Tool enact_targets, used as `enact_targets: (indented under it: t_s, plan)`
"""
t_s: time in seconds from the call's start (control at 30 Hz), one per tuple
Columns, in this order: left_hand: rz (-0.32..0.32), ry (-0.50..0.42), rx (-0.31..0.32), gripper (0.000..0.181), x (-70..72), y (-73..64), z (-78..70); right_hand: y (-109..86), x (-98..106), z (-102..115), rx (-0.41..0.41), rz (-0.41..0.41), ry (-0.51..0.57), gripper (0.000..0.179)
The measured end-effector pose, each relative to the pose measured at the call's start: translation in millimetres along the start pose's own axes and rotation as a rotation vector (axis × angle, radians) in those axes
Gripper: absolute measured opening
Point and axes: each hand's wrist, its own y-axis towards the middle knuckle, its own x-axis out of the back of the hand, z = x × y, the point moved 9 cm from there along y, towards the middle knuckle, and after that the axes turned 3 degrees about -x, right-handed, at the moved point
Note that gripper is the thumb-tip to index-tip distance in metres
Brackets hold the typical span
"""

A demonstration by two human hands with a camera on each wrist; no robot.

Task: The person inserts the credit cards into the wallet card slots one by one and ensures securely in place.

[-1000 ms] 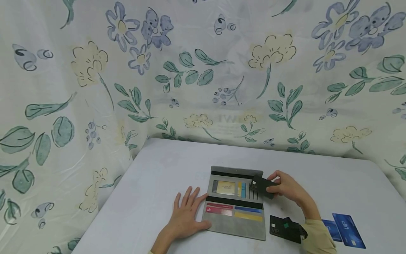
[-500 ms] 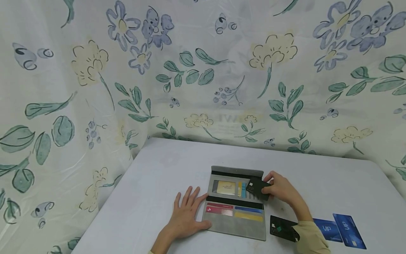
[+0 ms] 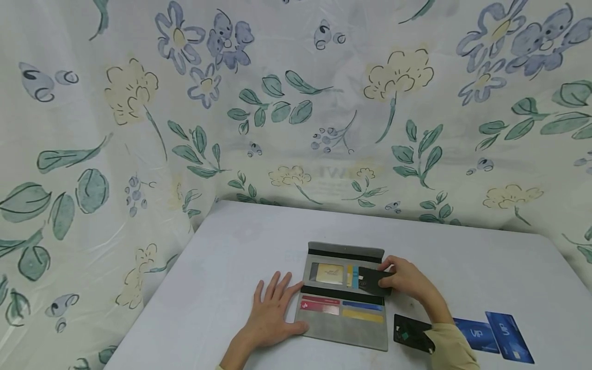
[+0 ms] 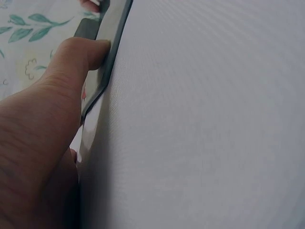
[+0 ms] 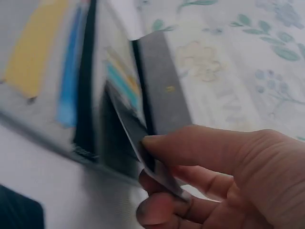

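A grey wallet (image 3: pixel 337 331) lies unfolded on the white table, with red, blue and yellow cards in its lower pockets and a clear window in its upper half. My left hand (image 3: pixel 273 316) rests flat with spread fingers at the wallet's left edge, the thumb on its lower corner. A black card (image 3: pixel 370 281) is pinched between the thumb and fingers of my right hand (image 3: pixel 409 277), over the upper right slots. In the right wrist view the black card (image 5: pixel 138 138) stands tilted, its far edge right at the slots beside a light-blue and a yellow card.
Another black card (image 3: pixel 407 333) lies right of the wallet, partly behind my right sleeve (image 3: pixel 450 347). Two blue cards, one flat (image 3: pixel 476 335) and one angled (image 3: pixel 510 336), lie farther right. A flower-patterned curtain (image 3: pixel 296 103) hangs behind and left of the table (image 3: pixel 231 246).
My right hand has moved left with the black card, bringing it over the wallet's upper right slots, and the card has levelled out. My left hand has stayed put.
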Motion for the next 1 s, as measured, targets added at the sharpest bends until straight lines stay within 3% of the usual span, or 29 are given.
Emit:
enact_targets:
  t_s: [0.3, 0.57, 1.0]
  plan:
    - [-0.005, 0.004, -0.005, 0.086, 1.1, -0.4, -0.4, 0.4, -5.5, 1.5, 0.009, 0.007, -0.078, 0.035]
    - [0.003, 0.005, 0.0, 0.086, 0.6, -1.1, -0.3, -0.7, -12.6, 1.1, -0.008, 0.078, -0.134, 0.056]
    - [0.0, -0.008, -0.01, 0.086, 1.2, -1.2, -0.7, -5.2, -10.6, 2.4, 0.026, 0.093, -0.215, 0.064]
